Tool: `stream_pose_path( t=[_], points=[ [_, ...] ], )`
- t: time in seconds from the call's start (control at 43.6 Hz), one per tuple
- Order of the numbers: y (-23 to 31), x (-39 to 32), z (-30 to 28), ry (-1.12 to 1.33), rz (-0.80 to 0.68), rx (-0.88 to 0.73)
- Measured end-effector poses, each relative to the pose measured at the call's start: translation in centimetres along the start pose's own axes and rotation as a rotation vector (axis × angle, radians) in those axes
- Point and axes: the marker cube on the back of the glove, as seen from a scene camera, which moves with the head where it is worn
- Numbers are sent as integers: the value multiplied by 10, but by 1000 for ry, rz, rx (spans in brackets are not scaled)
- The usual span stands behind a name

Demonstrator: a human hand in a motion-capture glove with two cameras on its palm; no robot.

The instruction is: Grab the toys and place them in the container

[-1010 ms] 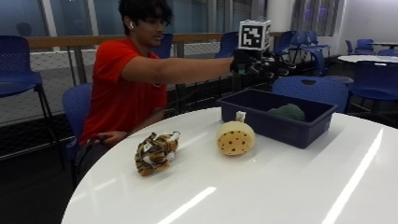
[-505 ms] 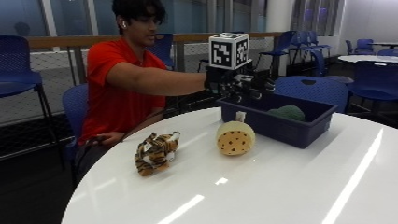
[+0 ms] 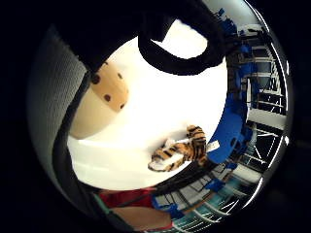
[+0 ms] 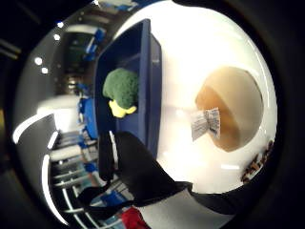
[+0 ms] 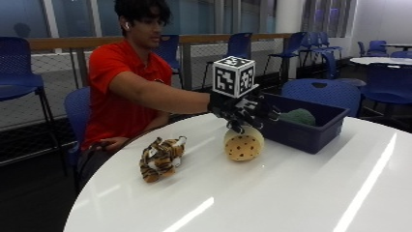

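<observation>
Table: white round table (image 5: 270, 193), blue chairs behind.
Spotted toy: tan spotted toy (image 5: 244, 143) on the table, beside the blue container (image 5: 302, 130).
Hand: gloved right hand (image 5: 243, 110) just above it, fingers spread, holding nothing.
Tiger toy: striped tiger toy (image 5: 161, 157) lies apart.

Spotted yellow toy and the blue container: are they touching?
Apart. The right thumb side palm view shows bare white table between the spotted yellow toy and the blue container.
</observation>
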Motion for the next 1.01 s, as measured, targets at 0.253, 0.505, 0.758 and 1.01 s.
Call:
stream_pose_path(
  t=[0.253,0.505,0.758,1.01],
  points=[
    [-7,7,28,7,49,-39],
    [-11,-1,49,29,38,-66],
    [-14,5,75,122,64,-127],
    [-11,12,87,128,97,-155]
  ],
)
